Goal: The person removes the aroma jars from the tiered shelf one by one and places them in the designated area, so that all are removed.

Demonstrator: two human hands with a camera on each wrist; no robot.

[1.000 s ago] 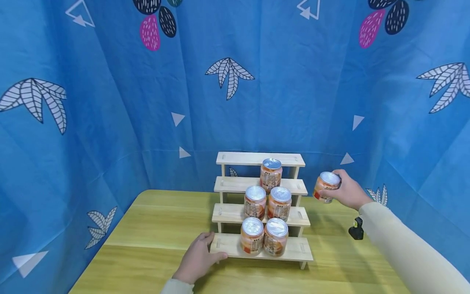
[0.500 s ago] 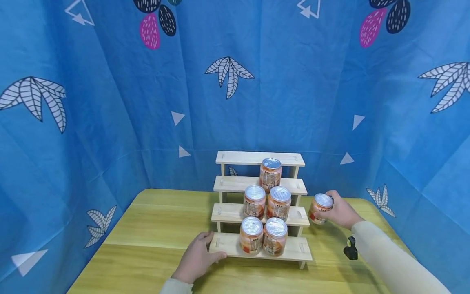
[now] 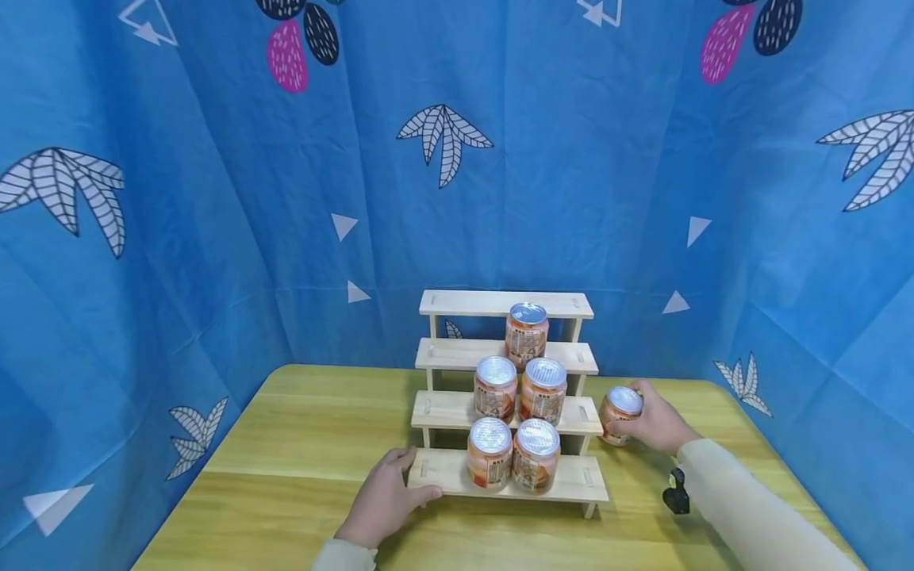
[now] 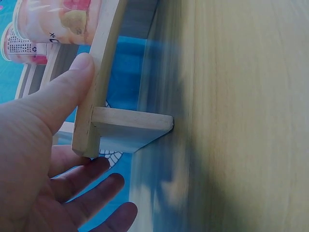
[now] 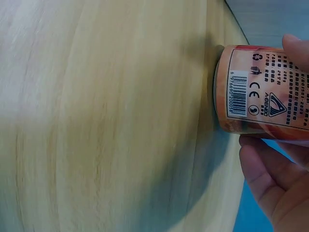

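Observation:
My right hand (image 3: 660, 422) holds a small can (image 3: 616, 428) with a silver lid and an orange printed label, to the right of the wooden tiered rack (image 3: 446, 469). In the right wrist view, thumb and fingers lie on opposite sides of the can (image 5: 263, 89), whose base is at the tabletop. With thumb and index finger, my left hand (image 3: 382, 498) grips the left end of the rack's lowest shelf (image 4: 91, 96). Two like cans (image 3: 489, 456) stand on the lowest shelf, two more (image 3: 495, 388) on the second, and one (image 3: 527, 337) on the third.
The rack's top shelf (image 3: 464, 302) is at the back. Blue patterned cloth (image 3: 571, 198) hangs behind and beside the yellowish wooden table (image 3: 300, 444). A small black object (image 3: 676, 493) is by the right wrist.
My right hand has lowered the can from the air to the tabletop beside the rack and moved slightly nearer. My left hand has stayed at the rack's left end.

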